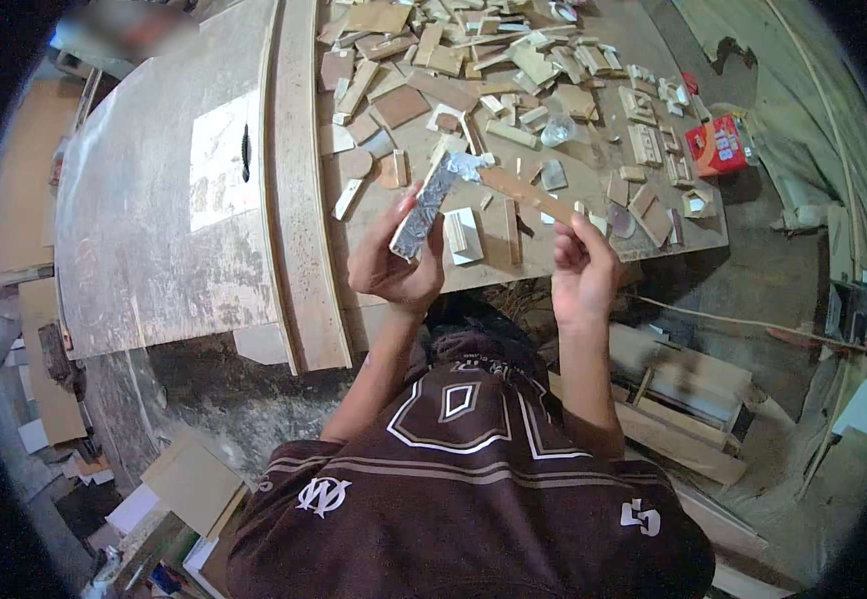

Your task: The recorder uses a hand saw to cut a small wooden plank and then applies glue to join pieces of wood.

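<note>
My left hand (393, 268) is closed round a narrow wooden block (427, 208) with a crumpled silver, foil-like face, held tilted above the front of the table. Between the thumb and fingers of my right hand (587, 268) is one end of a thin brown strip (525, 192), which looks like wood. Its far end touches a silver, crumpled patch (465, 166) at the top of the block. Whether the patch belongs to the strip or the block, I cannot tell. Just beneath, a small white-and-wood piece (462, 236) lies on the table.
Wood offcuts (438, 90) cover the tabletop (643, 255) beyond my hands. A long wooden rail (298, 200) runs along a grey board (144, 230) on the left, which bears a white sheet (224, 165). At the right edge sits a red box (718, 146). Planks (673, 399) lie below.
</note>
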A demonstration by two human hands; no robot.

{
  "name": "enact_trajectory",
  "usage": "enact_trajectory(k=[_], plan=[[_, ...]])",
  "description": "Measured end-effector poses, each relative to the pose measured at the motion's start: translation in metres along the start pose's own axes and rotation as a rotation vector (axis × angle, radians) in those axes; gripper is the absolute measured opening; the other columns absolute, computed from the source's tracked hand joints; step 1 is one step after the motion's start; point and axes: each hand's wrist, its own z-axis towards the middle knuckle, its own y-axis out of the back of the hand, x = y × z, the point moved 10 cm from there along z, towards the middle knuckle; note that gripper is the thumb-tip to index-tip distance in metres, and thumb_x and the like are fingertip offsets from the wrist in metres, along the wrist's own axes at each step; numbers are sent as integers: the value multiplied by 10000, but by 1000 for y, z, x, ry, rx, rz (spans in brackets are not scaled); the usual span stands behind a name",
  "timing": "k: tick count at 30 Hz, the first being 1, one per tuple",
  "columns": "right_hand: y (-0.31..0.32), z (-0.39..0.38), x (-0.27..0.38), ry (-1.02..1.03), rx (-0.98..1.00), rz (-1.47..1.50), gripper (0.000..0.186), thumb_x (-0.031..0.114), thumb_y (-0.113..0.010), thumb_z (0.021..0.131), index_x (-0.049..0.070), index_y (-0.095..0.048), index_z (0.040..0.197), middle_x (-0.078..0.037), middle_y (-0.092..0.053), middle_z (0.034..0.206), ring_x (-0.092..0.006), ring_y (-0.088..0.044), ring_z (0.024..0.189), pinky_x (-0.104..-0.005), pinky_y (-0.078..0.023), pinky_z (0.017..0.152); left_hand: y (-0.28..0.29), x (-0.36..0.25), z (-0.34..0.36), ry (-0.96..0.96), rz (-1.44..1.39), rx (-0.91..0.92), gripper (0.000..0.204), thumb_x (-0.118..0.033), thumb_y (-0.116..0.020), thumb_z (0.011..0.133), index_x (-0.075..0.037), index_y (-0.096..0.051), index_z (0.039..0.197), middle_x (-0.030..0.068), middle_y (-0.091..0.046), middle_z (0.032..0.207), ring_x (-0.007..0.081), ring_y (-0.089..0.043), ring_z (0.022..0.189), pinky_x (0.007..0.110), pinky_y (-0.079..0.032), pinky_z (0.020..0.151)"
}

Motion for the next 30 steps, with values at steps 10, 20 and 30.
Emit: enact_trajectory(k=[10, 20, 30], plan=[[2, 4, -11, -73, 28, 14, 113, 101, -686, 879, -4, -687, 920, -108, -710, 777, -136, -664, 598, -227, -539, 521, 0, 14, -10, 71, -48, -7, 285, 73, -665, 873, 150, -594, 1138, 250, -664, 1106, 300, -663, 1043, 389, -535, 909], [36, 48, 33, 268, 26, -124, 147, 119, -692, 889, -20, -672, 930, -95, -695, 786, -144, -672, 648, -241, -548, 569, -2, 48, -11, 261, -65, 78, 311, 66, -716, 802, 105, -636, 1100, 208, -711, 1029, 241, -704, 964, 329, -551, 875], [20, 199, 89, 828, -22, -951, 203, 136, -652, 924, -60, -701, 922, -119, -718, 708, -156, -694, 602, -292, -536, 602, 28, 92, -54, 611, 17, 276, 285, 56, -665, 860, 81, -641, 1143, 107, -664, 1043, 145, -665, 926, 267, -570, 749]])
